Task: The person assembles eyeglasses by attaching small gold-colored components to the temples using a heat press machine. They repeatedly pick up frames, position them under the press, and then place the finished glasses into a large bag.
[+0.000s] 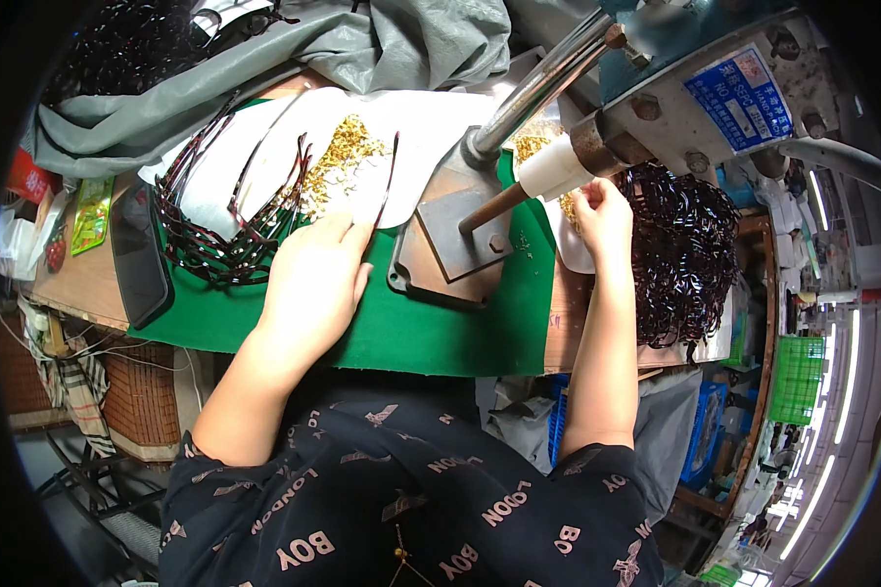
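My left hand (315, 272) lies over the green mat (421, 338), fingers stretched toward a heap of small gold metal pieces (350, 147) on white sheeting (423, 110). Close by its fingertips is one thin dark strip (390, 181), like an eyeglass temple. More such glossy dark strips (206, 249) lie in a loose bundle left of that hand. My right hand (602, 217) is raised beside the press's white sleeve (550, 171), thumb and fingertips pinched together. Near it is a second heap of gold pieces (531, 145). Whatever the pinch holds is too small to tell.
Between my hands stands the metal press, its bolted base (450, 249) on the mat and its heavy head (705, 98) overhanging at right. A thick pile of dark strips (683, 259) sits beyond my right forearm. Grey cloth (362, 49) bunches behind; a dark flat slab (141, 256) lies left.
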The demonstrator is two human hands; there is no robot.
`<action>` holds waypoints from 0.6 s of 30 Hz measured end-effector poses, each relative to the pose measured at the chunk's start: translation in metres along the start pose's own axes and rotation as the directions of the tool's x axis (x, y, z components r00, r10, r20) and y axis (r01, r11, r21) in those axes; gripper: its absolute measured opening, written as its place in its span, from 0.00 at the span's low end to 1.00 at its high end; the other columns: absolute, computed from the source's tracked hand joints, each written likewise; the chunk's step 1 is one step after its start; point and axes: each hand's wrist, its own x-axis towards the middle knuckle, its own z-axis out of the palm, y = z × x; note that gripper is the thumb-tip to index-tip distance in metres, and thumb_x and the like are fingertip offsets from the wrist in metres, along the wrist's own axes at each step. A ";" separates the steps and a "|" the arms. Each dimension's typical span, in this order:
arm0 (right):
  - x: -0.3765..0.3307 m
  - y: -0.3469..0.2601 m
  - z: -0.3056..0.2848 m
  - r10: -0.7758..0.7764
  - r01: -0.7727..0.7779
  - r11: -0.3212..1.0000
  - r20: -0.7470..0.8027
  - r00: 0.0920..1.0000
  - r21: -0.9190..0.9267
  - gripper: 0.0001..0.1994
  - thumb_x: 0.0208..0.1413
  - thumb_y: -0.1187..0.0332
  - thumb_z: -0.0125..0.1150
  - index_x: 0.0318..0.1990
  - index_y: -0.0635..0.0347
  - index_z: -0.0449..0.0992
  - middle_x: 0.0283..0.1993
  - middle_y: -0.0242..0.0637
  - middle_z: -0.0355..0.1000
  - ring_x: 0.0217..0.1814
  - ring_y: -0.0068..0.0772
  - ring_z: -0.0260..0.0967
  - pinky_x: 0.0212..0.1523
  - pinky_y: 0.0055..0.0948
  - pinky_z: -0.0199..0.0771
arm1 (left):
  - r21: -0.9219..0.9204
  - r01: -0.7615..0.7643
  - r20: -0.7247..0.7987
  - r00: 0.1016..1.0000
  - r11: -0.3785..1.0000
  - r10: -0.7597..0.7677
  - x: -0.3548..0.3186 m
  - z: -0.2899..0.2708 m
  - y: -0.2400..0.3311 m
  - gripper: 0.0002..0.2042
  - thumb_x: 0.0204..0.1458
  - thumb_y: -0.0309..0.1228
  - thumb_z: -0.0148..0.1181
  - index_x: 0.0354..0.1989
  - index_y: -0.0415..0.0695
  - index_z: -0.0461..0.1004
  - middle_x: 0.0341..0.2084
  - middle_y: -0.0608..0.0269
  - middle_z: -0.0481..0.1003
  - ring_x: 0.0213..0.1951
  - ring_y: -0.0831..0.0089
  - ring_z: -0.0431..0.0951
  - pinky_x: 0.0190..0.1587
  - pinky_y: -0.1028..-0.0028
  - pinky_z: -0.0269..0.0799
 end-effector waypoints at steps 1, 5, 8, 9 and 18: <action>0.004 -0.006 0.000 0.012 -0.005 0.996 0.080 0.997 -0.093 0.11 0.43 0.69 0.65 0.35 0.65 0.75 0.27 0.40 0.73 0.27 0.31 0.71 0.34 0.27 0.72 | -0.040 0.007 0.015 1.000 0.999 -0.006 -0.002 -0.003 0.001 0.24 0.40 0.25 0.64 0.48 0.38 0.66 0.35 0.50 0.74 0.36 0.56 0.76 0.41 0.66 0.71; 0.021 0.006 0.013 -0.061 0.097 0.970 0.164 0.985 -0.223 0.11 0.41 0.67 0.68 0.31 0.62 0.76 0.27 0.40 0.74 0.29 0.34 0.72 0.35 0.30 0.72 | -0.504 -0.099 -0.142 0.989 0.858 0.031 -0.014 -0.020 0.008 0.29 0.46 0.22 0.61 0.57 0.40 0.56 0.28 0.56 0.77 0.30 0.65 0.79 0.37 0.73 0.71; 0.028 0.008 0.014 -0.110 0.144 0.963 0.156 0.982 -0.229 0.09 0.40 0.67 0.66 0.27 0.61 0.75 0.26 0.41 0.74 0.30 0.35 0.73 0.36 0.30 0.72 | -0.690 -0.178 -0.236 0.972 0.701 0.014 -0.022 -0.031 0.018 0.35 0.44 0.17 0.59 0.62 0.36 0.50 0.28 0.57 0.74 0.34 0.71 0.75 0.42 0.74 0.69; 0.026 0.001 0.009 -0.088 0.120 0.967 0.145 0.985 -0.227 0.08 0.40 0.68 0.66 0.27 0.62 0.75 0.26 0.41 0.74 0.30 0.35 0.73 0.36 0.31 0.72 | -0.719 -0.150 -0.199 0.980 0.679 0.006 -0.023 -0.042 0.022 0.36 0.43 0.15 0.58 0.62 0.34 0.49 0.29 0.57 0.73 0.35 0.72 0.74 0.44 0.74 0.67; -0.041 -0.043 -0.032 -0.012 -0.077 0.858 0.170 0.985 0.507 0.05 0.51 0.77 0.58 0.35 0.67 0.74 0.26 0.30 0.70 0.25 0.20 0.65 0.29 0.18 0.67 | -0.837 -0.175 -0.114 0.983 0.519 0.146 -0.020 -0.024 0.028 0.38 0.42 0.16 0.61 0.63 0.32 0.47 0.33 0.57 0.74 0.33 0.72 0.77 0.37 0.77 0.71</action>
